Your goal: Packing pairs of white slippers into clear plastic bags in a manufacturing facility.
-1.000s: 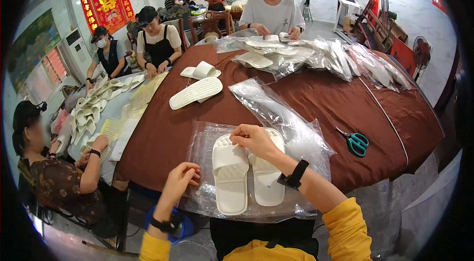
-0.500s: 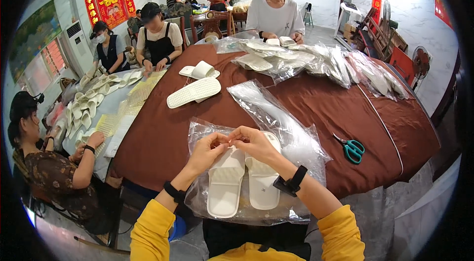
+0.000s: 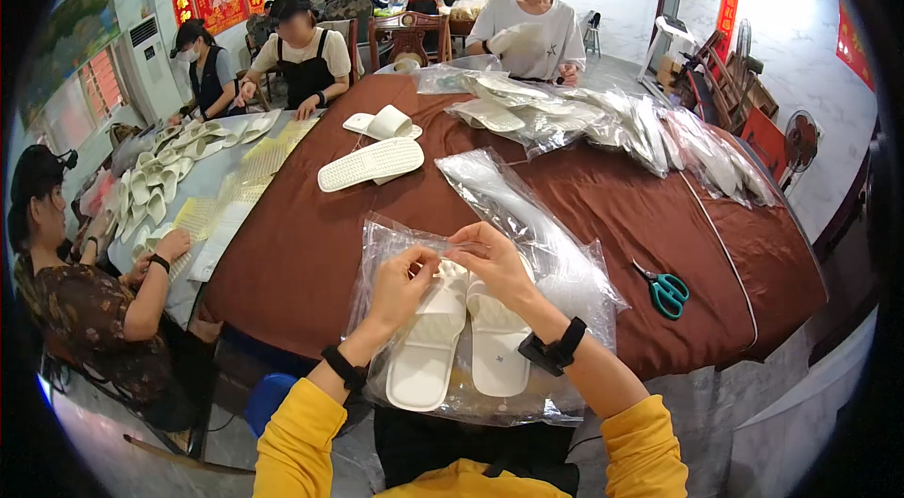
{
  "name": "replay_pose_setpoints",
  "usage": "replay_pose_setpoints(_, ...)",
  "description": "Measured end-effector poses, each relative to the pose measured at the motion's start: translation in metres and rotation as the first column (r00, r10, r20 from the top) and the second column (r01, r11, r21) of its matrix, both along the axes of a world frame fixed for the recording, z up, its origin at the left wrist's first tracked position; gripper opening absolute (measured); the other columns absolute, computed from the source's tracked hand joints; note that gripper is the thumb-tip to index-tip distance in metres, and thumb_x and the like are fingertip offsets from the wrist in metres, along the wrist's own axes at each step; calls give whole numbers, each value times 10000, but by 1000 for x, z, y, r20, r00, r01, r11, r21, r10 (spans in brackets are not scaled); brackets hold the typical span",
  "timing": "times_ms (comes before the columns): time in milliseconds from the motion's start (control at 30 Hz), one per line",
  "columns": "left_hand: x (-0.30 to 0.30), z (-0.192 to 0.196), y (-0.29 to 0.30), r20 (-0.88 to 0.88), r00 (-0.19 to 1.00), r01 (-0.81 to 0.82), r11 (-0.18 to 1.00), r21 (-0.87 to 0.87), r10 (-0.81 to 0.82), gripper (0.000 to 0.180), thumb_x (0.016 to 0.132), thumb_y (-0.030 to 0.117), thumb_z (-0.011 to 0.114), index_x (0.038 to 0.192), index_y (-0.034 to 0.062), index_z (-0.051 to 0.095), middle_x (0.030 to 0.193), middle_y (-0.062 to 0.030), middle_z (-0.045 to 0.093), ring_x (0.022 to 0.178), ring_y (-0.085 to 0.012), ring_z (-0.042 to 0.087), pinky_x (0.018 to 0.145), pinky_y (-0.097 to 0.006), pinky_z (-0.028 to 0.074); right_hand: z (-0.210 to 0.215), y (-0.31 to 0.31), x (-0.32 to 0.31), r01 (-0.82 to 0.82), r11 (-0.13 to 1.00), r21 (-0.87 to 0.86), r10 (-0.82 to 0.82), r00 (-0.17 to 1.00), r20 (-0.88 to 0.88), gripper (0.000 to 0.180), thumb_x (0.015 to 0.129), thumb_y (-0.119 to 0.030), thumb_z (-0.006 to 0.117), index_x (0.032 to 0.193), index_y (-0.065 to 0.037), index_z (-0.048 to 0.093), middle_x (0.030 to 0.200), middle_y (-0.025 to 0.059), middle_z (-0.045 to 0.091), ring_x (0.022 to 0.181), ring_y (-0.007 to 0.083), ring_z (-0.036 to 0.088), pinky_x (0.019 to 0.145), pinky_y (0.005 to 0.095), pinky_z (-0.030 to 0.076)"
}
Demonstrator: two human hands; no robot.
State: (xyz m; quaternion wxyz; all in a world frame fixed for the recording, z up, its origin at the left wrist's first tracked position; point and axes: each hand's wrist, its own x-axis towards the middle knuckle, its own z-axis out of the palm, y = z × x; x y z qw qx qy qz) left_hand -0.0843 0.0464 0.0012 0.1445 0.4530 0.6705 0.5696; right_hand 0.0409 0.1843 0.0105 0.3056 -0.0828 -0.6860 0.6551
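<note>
A pair of white slippers lies before me on the brown cloth: the left slipper (image 3: pixel 419 366) and the right slipper (image 3: pixel 499 366), soles down, toes toward me. Clear plastic of a bag (image 3: pixel 377 244) spreads around them; whether they are fully inside it I cannot tell. Over their far ends, my left hand (image 3: pixel 403 286) pinches at the bag, fingers pressed together. Close beside it, my right hand (image 3: pixel 492 265) pinches the bag's far edge between thumb and fingers. The exact bit of plastic in the fingertips is partly hidden.
Flat clear bags (image 3: pixel 527 216) lie beyond my right hand. Teal-handled scissors (image 3: pixel 669 296) rest farther right. Loose white slippers (image 3: pixel 372 164) are at the far left, bagged slippers (image 3: pixel 603 112) along the far side. Several people work around; a blue stool (image 3: pixel 268 404) stands low left.
My hands have drawn slightly apart, the left one lower and toward the left. The near end of the left slipper has shifted left. Across the table, the person in white has raised a hand.
</note>
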Motion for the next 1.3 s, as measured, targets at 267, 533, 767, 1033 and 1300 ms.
replay_pose_setpoints(267, 5, 5, 0, -39, 998, -38, 999, 33, 39, 80, 921, 47, 618, 939, -6, 676, 763, -21, 675, 665, -53, 579, 586, -234, 470, -2, -1, 0, 60, 998, -21, -59, 998, 31, 114, 909, -57, 665, 1002, 9, 674, 889, 47, 699, 854, 110, 676, 756, 243, 539)
replay_pose_setpoints(533, 6, 5, 0, -172, 984, -27, 995, 99, 44, 77, 899, 24, 625, 942, -12, 677, 785, -59, 665, 643, -98, 587, 584, -268, 472, -1, -5, 0, 103, 985, 137, -116, 989, 90, 158, 871, -51, 688, 1023, -27, 727, 907, 40, 709, 833, 103, 654, 733, 243, 510)
replay_pose_setpoints(767, 7, 6, -2, -193, 981, -14, 992, 124, 38, 90, 882, 41, 625, 937, -3, 681, 811, -113, 643, 646, -196, 616, 591, -313, 475, 2, -8, 1, 115, 972, 207, -143, 982, 125, 150, 857, -63, 696, 997, -38, 744, 917, 41, 711, 808, 108, 642, 716, 247, 498)
replay_pose_setpoints(1033, 6, 3, -1, -218, 973, -42, 990, 132, 71, 59, 872, 31, 631, 903, -5, 665, 804, -122, 631, 641, -228, 612, 590, -334, 469, 11, -16, 2, 172, 872, 459, -240, 966, 94, 156, 849, -44, 677, 988, -16, 744, 920, 118, 724, 768, 197, 683, 668, 288, 520)
replay_pose_setpoints(1300, 7, 8, -3, -332, 936, -85, 990, 117, 119, 40, 873, 10, 621, 901, -17, 633, 804, -148, 627, 669, -261, 610, 615, -341, 475, 10, -18, 1, 184, 823, 537, -241, 970, 38, 161, 862, -40, 659, 1002, -15, 734, 901, 129, 719, 767, 206, 692, 675, 283, 530)
